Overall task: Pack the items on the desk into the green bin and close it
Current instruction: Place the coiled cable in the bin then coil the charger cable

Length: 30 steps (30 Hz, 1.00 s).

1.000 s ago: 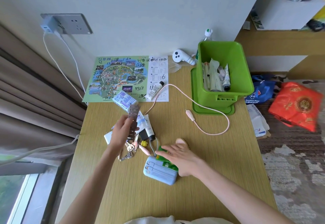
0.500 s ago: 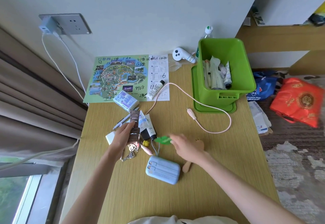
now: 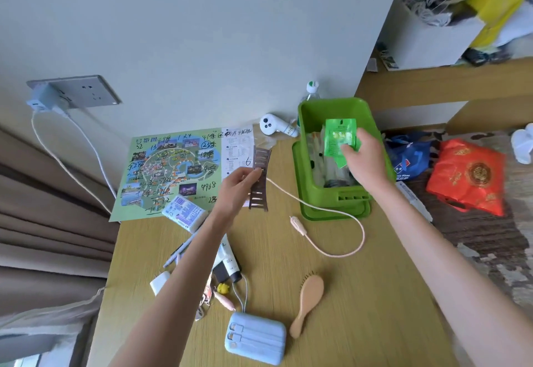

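The left hand (image 3: 239,188) pinches a brown plastic claw hair clip (image 3: 261,178) between thumb and fingers and holds it upright above the desk. The right hand (image 3: 364,162) grips a bright green foil sachet (image 3: 339,139) by its lower corner, right over the open top of the green plastic bin (image 3: 303,136).

At the near edge of the pale wood-grain desk (image 3: 360,309) lies a light blue ribbed power bank (image 3: 255,340). A small wooden paddle hairbrush (image 3: 307,300) lies just to its right, bristles down. Beyond the power bank, partly under the left forearm, is a cluster of things: a little yellow figure (image 3: 223,288), a white tube with a black cap (image 3: 230,264), a white charger block (image 3: 160,281) and a pale blue pen (image 3: 180,252).

Farther out, a pale pink cable (image 3: 331,212) loops across the desk in front of the bin. A white and purple tissue pack (image 3: 184,214) lies on the corner of a colourful printed map with handwritten numbers (image 3: 173,170).

The bin stands at the far right of the desk on a flat green plastic piece (image 3: 331,216); it holds pale packets and tubes. A white handheld device (image 3: 277,127) lies behind it against the wall.
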### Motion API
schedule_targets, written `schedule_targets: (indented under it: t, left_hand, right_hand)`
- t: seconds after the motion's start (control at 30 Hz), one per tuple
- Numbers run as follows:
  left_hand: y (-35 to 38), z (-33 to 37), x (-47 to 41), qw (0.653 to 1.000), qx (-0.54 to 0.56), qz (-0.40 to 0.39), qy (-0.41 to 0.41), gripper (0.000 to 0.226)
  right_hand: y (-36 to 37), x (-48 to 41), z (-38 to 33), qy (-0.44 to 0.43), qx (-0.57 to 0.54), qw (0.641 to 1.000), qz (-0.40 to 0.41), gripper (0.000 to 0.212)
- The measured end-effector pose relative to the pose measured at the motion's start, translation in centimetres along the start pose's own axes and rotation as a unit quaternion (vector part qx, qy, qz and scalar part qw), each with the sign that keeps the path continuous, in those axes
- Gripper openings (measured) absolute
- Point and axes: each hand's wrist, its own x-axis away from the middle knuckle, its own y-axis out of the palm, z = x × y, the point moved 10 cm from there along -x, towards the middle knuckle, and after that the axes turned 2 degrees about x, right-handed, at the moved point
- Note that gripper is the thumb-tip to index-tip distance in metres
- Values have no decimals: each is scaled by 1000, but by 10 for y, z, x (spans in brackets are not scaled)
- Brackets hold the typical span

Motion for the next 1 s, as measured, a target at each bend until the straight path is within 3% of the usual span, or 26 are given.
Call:
schedule_targets:
  t: [0.07, 0.17, 0.27, 0.4, 0.47, 0.6, 0.73, 0.9, 1.0]
  left_hand:
    - [15, 19, -15, 1000, 0, -8, 16, 28]
    - [34, 41, -39, 999, 0, -20, 32, 27]
    - [48, 53, -61, 999, -6, -24, 35, 27]
    - [55, 60, -87, 999, -25, -10, 47, 25]
    - [57, 58, -98, 998, -33, -2, 46, 22]
    - [61, 53, -115, 997, -53, 9, 53, 19]
    - [68, 55, -122, 993, -79, 13, 81, 16]
    - [78, 61, -123, 988, -117, 7, 103, 13]
    - [84, 65, -119, 986, -123, -1, 114, 14]
  right_hand:
    - [-10, -24, 20, 38, 51, 998, 27, 6]
    - [-2, -53, 45, 81, 55, 995, 15, 37]
    - [20, -77, 55, 100, 49, 993, -33, 47]
    - [70, -89, 62, 131, 12, 968, -214, 50]
    - [93, -80, 62, 102, 63, 943, -309, 54]
    - [118, -52, 79, 106, 134, 901, -398, 57]
    - [126, -40, 83, 113, 119, 905, -392, 48]
    - [109, -47, 66, 75, 97, 943, -309, 22]
    - [118, -37, 62, 77, 101, 941, -314, 16]
